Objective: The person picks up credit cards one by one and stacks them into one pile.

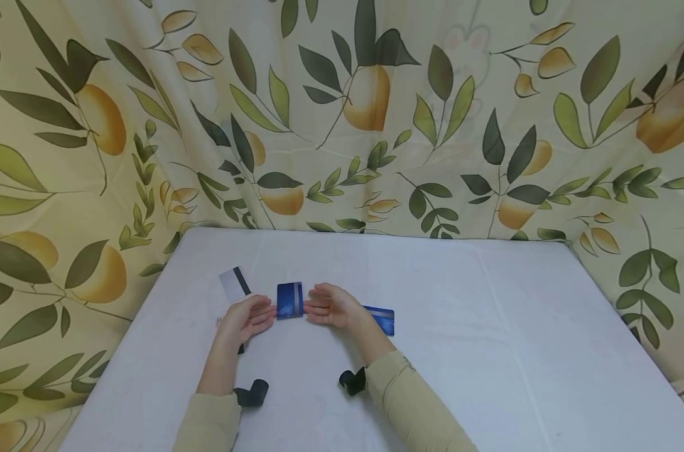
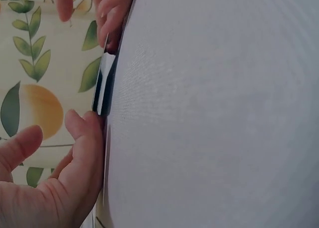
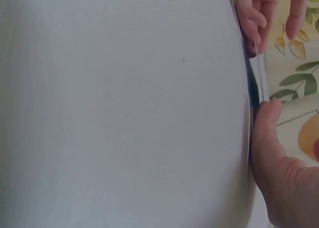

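Note:
A blue card (image 1: 288, 301) with a grey stripe lies in front of me between my two hands. The fingertips of my left hand (image 1: 250, 318) touch its left edge, fingers loosely extended. From the other side, my right hand (image 1: 333, 306) meets the right edge with its fingers extended and slightly bent. Seen edge-on in the left wrist view, the card (image 2: 102, 86) sits slightly above the table and shows a pale layer between dark edges; whether it is more than one card I cannot tell. Neither thumb grips it in the wrist views.
A pale card with a black stripe (image 1: 234, 284) lies beyond my left hand. Another card's dark end (image 1: 241, 348) peeks from under the left wrist. A second blue card (image 1: 382, 320) is partly hidden by my right forearm. Behind the white table (image 1: 488, 351) hangs a patterned curtain (image 1: 330, 157).

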`<state>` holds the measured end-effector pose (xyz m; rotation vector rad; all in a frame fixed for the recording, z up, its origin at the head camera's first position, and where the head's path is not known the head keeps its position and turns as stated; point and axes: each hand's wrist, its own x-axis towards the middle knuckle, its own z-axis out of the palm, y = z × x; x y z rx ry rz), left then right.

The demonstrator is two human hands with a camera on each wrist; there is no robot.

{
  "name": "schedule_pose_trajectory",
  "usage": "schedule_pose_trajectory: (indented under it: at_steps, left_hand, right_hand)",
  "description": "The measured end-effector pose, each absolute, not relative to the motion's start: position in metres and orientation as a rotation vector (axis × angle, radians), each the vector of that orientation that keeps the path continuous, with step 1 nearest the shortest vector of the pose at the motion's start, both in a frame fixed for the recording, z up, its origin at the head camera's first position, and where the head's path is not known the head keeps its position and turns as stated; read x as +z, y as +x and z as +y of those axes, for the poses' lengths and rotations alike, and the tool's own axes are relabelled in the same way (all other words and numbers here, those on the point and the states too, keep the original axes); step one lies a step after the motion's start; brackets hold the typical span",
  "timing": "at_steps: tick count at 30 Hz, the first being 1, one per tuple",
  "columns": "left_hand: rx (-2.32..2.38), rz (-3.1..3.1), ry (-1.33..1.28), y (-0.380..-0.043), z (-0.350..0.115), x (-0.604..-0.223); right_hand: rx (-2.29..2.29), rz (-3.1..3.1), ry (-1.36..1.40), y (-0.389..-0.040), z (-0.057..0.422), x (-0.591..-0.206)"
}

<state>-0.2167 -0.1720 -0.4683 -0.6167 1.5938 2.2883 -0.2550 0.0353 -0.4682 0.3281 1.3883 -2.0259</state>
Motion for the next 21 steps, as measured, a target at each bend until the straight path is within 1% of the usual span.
schedule_pose_trajectory:
  at_steps: [10, 21]
  left_hand:
    - [2.095, 1.777, -0.563, -0.218, -0.168, -0.473]
    - [2.077, 1.829, -0.529, -0.215, -0.16, -0.474]
  right_hand:
    - [-1.944, 1.489, 0.315, -0.255, 0.035, -0.468]
    - [-1.811, 1.628, 0.254, -0.254, 0.036, -0.465]
